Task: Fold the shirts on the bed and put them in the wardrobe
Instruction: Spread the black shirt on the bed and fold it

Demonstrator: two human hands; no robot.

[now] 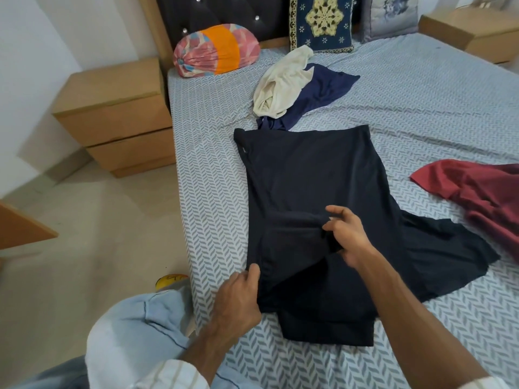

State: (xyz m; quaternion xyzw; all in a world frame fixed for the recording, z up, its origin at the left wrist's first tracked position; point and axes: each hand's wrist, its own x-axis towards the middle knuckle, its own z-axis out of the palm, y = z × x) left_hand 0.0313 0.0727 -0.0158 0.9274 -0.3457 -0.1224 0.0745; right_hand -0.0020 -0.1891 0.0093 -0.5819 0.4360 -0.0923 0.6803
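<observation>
A black shirt [311, 186] lies spread on the bed [421, 108], its hem toward the headboard and one sleeve sticking out to the right. My left hand [238, 299] pinches the near left edge of the shirt. My right hand [345, 237] pinches a fold of the same shirt near its middle. Beyond it a cream shirt [280, 82] lies crumpled on a navy shirt [320, 91]. A maroon shirt [483, 200] lies rumpled at the right edge. No wardrobe is in view.
A striped bolster [216, 50] and two cushions [321, 23] lean at the dark headboard. Wooden bedside tables stand on the left [112, 116] and at the far right [471, 32]. My knee in light jeans [132, 332] is beside the bed edge, above tiled floor.
</observation>
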